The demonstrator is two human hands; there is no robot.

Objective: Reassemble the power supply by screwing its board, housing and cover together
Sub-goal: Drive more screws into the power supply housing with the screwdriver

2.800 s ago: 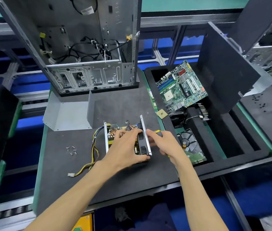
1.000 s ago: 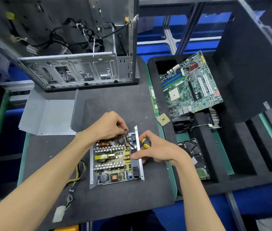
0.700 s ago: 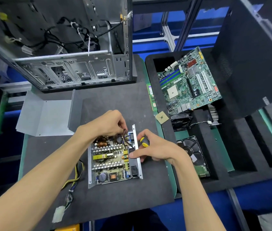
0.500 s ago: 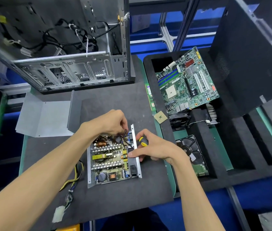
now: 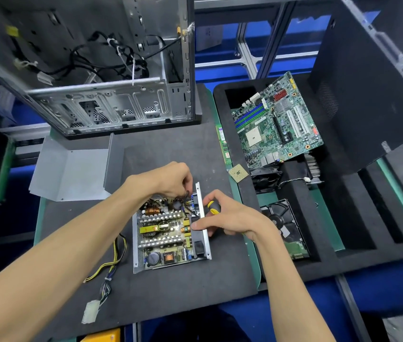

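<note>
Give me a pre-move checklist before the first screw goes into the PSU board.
1. Board seated in housing: the board lies inside the open housing, flat on the mat; hole alignment cannot tell.
2. Screwdriver in hand: ok, the right hand grips the yellow-and-black screwdriver.
3. Wires clear of the board: not ok, the left hand is at the black wires on the far edge.
4. Screws within reach: cannot tell, none seen on the mat.
5. Cover ready: ok, the grey cover sits apart to the left.
</note>
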